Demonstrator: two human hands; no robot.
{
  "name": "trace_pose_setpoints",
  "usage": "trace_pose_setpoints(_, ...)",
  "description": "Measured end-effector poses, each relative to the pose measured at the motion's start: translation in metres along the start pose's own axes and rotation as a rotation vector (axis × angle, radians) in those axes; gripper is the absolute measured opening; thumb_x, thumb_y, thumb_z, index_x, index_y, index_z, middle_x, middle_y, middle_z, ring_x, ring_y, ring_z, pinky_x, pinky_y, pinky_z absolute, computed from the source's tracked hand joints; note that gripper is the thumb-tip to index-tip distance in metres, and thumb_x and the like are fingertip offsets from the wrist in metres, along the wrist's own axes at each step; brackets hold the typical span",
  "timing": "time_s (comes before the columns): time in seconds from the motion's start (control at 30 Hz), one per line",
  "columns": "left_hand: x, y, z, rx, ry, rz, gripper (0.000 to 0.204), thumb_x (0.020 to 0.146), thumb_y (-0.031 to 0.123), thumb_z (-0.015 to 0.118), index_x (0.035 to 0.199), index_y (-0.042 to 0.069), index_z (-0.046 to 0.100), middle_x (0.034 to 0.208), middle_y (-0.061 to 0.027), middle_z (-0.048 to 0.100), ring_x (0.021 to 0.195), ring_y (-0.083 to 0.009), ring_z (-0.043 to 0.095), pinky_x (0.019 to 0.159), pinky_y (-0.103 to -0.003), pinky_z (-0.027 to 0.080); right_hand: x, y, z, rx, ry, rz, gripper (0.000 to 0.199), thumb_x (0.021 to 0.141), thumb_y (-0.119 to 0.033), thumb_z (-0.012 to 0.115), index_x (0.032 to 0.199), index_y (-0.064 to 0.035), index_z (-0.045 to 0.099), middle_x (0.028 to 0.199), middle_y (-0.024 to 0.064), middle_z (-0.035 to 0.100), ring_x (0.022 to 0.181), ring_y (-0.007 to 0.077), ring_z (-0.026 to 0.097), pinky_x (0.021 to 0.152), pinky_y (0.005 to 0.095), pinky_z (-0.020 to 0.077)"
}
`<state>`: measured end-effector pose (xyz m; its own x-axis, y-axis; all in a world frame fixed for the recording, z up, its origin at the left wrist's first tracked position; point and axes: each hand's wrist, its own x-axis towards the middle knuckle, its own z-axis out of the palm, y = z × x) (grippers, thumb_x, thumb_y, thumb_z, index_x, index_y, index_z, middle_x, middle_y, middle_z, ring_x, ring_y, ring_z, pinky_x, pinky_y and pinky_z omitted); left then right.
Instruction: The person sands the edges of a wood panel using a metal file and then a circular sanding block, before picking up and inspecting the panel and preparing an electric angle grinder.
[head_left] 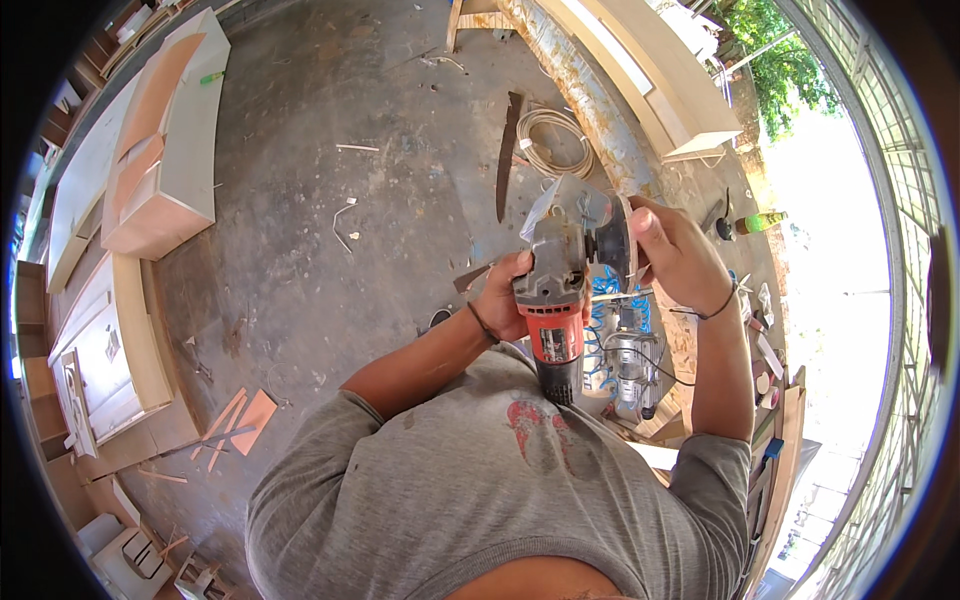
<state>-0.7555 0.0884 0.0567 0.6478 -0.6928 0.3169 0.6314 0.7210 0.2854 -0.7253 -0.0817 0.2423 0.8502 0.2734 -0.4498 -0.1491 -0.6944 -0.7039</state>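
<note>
An angle grinder (555, 332) with a red body, a grey head and a black rear end is held upright close to my chest. My left hand (500, 298) is wrapped round the left side of its head and body, thumb on top. On the grinder's right side is a round, dark disc (616, 240), seen nearly edge-on. My right hand (680, 255) grips this disc at its outer face, with the thumb near the rim and the other fingers partly hidden behind it. A clear, thin guard-like piece (540, 212) stands up beyond the head.
A coiled cable (555, 143) and a long dark strip (508, 160) lie on the concrete floor (400, 110) ahead. A rusty, paint-stained beam (580, 90) runs on the right. Below my right arm is a silver machine (635, 370) with blue hose. Pale cabinets (165, 150) stand left.
</note>
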Motion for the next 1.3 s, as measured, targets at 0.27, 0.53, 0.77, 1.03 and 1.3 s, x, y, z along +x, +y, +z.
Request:
trace_pose_setpoints(0.27,-0.005,-0.004,-0.003,-0.064,0.0,-0.058,0.087,0.068,0.067,0.061,0.122,0.0,0.054,0.104,-0.0172,0.063,0.094,-0.029,0.062,0.088,-0.047,0.045,-0.005,0.024,-0.005,0.063,0.07,-0.482,0.085,0.093,-0.064,0.039,0.146,0.0017,0.028,0.092,0.0152,0.067,0.096,0.0228,0.065,0.089,0.035,0.0474)
trace_pose_setpoints(0.53,-0.002,-0.004,-0.005,-0.066,-0.019,-0.059,0.088,0.067,0.067,0.062,0.123,0.0,0.054,0.106,-0.0173,0.062,0.094,-0.0291,0.062,0.089,-0.047,0.045,-0.011,0.018,-0.007,0.081,0.155,-0.832,0.081,0.095,-0.059,0.041,0.149,-0.0016,0.022,0.095,0.0153,0.067,0.088,0.0215,0.068,0.077,0.0334,0.0515)
trace_pose_setpoints(0.77,0.001,-0.003,-0.002,-0.098,-0.055,-0.037,0.078,0.074,0.061,0.062,0.121,0.0,0.056,0.104,-0.0197,0.065,0.093,-0.0328,0.064,0.088,-0.045,0.049,-0.019,0.015,-0.004,0.034,0.307,-0.619,0.09,0.089,-0.068,0.042,0.148,-0.0021,0.026,0.113,0.0215,0.062,0.108,0.0277,0.061,0.093,0.0349,0.0446)
trace_pose_setpoints(1.03,-0.001,0.0,0.001,-0.063,-0.04,-0.025,0.077,0.073,0.061,0.063,0.121,0.001,0.056,0.105,-0.0195,0.065,0.095,-0.0328,0.064,0.089,-0.045,0.048,-0.018,-0.004,-0.005,-0.356,0.315,-0.827,0.085,0.078,-0.058,0.066,0.143,-0.0114,0.039,0.132,0.0224,0.052,0.122,0.0362,0.053,0.098,0.0438,0.0446)
trace_pose_setpoints(1.3,-0.017,0.013,0.029,0.143,-0.042,-0.192,0.093,0.067,0.041,0.081,0.139,0.002,0.038,0.127,-0.0133,0.055,0.113,-0.0243,0.056,0.099,-0.039,0.043,-0.018,0.014,0.056,-0.256,0.478,-1.448,0.028,0.072,-0.021,0.067,0.094,-0.0151,0.051,0.103,0.0141,0.049,0.091,0.0337,0.049,0.07,0.0466,0.0425)
